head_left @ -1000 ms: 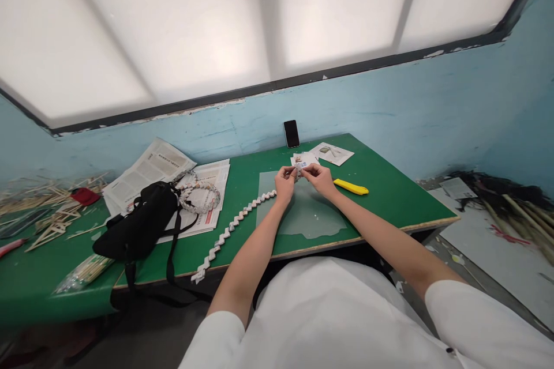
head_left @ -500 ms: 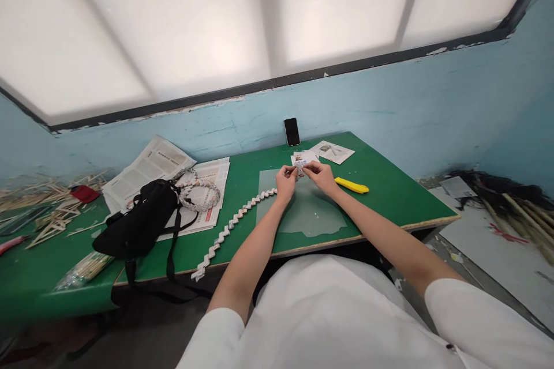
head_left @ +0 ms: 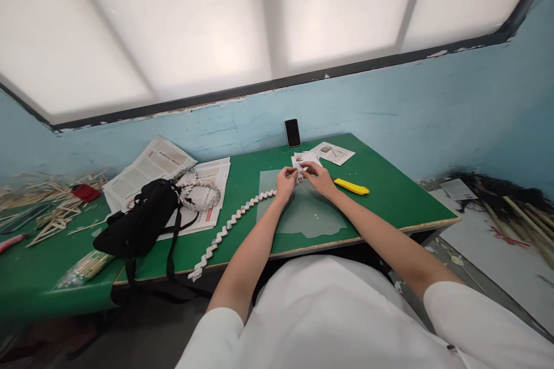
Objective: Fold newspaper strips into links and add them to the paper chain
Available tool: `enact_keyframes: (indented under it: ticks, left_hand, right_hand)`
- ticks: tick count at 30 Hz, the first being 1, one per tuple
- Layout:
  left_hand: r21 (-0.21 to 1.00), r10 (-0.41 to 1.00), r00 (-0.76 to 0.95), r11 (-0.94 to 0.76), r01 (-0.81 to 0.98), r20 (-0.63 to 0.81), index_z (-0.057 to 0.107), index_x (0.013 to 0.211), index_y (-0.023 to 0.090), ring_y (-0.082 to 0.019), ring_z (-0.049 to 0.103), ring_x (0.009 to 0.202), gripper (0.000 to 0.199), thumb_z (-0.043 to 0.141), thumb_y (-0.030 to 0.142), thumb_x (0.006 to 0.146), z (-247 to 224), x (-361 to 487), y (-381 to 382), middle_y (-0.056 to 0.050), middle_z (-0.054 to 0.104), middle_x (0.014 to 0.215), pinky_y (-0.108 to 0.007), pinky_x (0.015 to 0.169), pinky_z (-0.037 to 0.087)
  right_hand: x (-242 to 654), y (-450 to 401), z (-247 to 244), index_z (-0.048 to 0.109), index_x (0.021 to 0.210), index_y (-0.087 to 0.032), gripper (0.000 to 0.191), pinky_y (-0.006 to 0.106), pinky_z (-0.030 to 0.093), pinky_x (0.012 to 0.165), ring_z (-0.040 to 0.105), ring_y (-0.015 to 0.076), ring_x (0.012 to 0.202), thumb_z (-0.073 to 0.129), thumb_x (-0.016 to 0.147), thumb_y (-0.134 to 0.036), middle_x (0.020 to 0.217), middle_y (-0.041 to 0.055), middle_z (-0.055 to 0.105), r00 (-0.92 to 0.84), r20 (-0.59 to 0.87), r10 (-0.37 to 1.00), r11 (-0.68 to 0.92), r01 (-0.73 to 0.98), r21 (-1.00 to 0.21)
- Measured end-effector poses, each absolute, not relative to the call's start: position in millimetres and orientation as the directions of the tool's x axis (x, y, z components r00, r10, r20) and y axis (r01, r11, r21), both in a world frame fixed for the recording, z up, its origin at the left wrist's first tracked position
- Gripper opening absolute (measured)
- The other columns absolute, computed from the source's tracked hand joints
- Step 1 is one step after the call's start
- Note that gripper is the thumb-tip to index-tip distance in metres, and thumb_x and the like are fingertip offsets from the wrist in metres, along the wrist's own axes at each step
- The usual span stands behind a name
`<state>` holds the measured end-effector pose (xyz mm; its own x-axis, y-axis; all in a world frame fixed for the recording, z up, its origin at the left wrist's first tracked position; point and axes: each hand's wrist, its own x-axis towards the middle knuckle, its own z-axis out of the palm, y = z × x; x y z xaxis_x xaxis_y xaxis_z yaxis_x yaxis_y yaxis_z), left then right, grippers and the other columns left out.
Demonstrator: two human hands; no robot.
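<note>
Paper chain (head_left: 229, 223): lies along the green surface (head_left: 398, 202), its long axis slanting from the left hand (head_left: 285, 183) down-left to the near edge.
Upper end: hidden among the fingers (too small to make out).
Zigzag folds: pale, flecked with print, evenly stepped.
Left hand: grip pinching the paper chain's upper end above the translucent sheet (head_left: 307, 219).
Right hand (head_left: 318, 179): grip pinching the small paper piece (head_left: 299, 168) beside the left fingertips.
Yellow cutter (head_left: 351, 186): just right of the right hand.
Phone (head_left: 293, 133): upright near the wall (head_left: 367, 101).
</note>
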<state>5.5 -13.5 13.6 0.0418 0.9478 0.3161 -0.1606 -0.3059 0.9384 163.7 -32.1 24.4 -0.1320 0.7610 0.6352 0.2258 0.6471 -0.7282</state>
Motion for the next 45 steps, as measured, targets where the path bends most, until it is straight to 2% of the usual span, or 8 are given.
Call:
enact_keyframes:
  ticks: [8,15,20,24,27,30,35,45]
  left_hand:
    - [0.960,0.963,0.051,-0.257,-0.111,0.264,0.055,0.082,0.018,-0.015,0.066,0.058,0.041,0.081,0.049,0.074,11.4,3.7,-12.9,-0.003,0.066,0.072,-0.028,0.061,0.051]
    - [0.943,0.951,0.078,-0.284,-0.171,0.301,0.056,0.088,0.018,-0.017,0.068,0.061,0.047,0.082,0.053,0.072,16.1,2.5,-18.2,-0.004,0.071,0.074,-0.028,0.063,0.052]
    - [0.933,0.931,0.080,-0.359,0.018,0.357,0.057,0.079,0.018,-0.015,0.066,0.059,0.038,0.080,0.047,0.075,14.0,0.8,-18.8,-0.003,0.070,0.073,-0.027,0.061,0.050]
    - [0.912,0.917,0.137,-0.390,0.124,0.374,0.057,0.077,0.019,-0.014,0.063,0.058,0.027,0.074,0.040,0.080,10.7,-1.0,-19.2,-0.001,0.069,0.071,-0.026,0.060,0.048]
    - [0.907,0.918,0.145,-0.390,0.162,0.369,0.057,0.078,0.019,-0.014,0.063,0.056,0.022,0.072,0.035,0.082,9.9,-2.9,-19.2,-0.001,0.070,0.071,-0.027,0.060,0.048]
    - [0.904,0.921,0.145,-0.385,0.187,0.363,0.058,0.079,0.018,-0.015,0.064,0.056,0.023,0.073,0.036,0.081,10.5,-6.0,-17.5,-0.003,0.071,0.071,-0.028,0.061,0.049]
    - [0.924,0.927,0.187,-0.353,0.149,0.325,0.057,0.078,0.017,-0.015,0.064,0.055,0.034,0.080,0.043,0.076,13.3,-11.3,-12.9,-0.005,0.072,0.072,-0.029,0.059,0.051]
    - [0.920,0.910,0.292,-0.352,0.172,0.294,0.062,0.079,0.017,-0.015,0.061,0.055,0.024,0.077,0.035,0.076,15.2,-20.9,-16.9,-0.003,0.070,0.070,-0.029,0.059,0.051]
  right_hand:
    - [168.6,-34.0,27.8,0.073,0.110,-0.023,0.030,0.037,0.057,0.083,0.070,0.0214,0.081,0.062,0.094,-0.046,0.099,0.0069,0.075,-0.144,0.669,0.730,0.673,0.325,-0.664]
    - [167.3,-34.5,29.6,0.072,0.105,-0.022,0.033,0.038,0.057,0.080,0.069,0.0226,0.078,0.064,0.091,-0.051,0.093,0.0067,0.075,-0.110,0.627,0.771,0.629,0.277,-0.726]
    - [166.9,-28.7,21.5,0.064,0.104,-0.021,0.034,0.035,0.055,0.070,0.065,0.0196,0.070,0.061,0.092,-0.053,0.091,0.0056,0.071,-0.137,0.531,0.836,0.547,0.139,-0.825]
    - [168.5,-21.6,15.0,0.065,0.089,-0.021,0.035,0.033,0.051,0.066,0.060,0.0188,0.065,0.062,0.090,-0.056,0.076,0.0024,0.068,-0.148,0.482,0.864,0.503,0.218,-0.836]
    - [169.5,-18.3,13.1,0.069,0.087,-0.021,0.036,0.033,0.051,0.068,0.062,0.0200,0.070,0.062,0.089,-0.055,0.077,0.0033,0.070,-0.154,0.492,0.857,0.516,0.241,-0.822]
    - [168.3,-15.4,12.2,0.071,0.084,-0.019,0.035,0.034,0.051,0.071,0.065,0.0216,0.074,0.065,0.087,-0.053,0.079,0.0047,0.073,-0.115,0.505,0.855,0.518,0.214,-0.828]
    - [165.2,-9.1,9.8,0.071,0.078,-0.018,0.037,0.035,0.052,0.068,0.064,0.0216,0.069,0.069,0.082,-0.055,0.073,0.0046,0.071,-0.072,0.474,0.878,0.478,0.189,-0.858]
    - [167.6,-9.5,4.5,0.071,0.088,-0.017,0.040,0.033,0.055,0.068,0.064,0.0175,0.067,0.077,0.076,-0.055,0.080,0.0044,0.073,-0.207,0.413,0.887,0.432,0.058,-0.900]
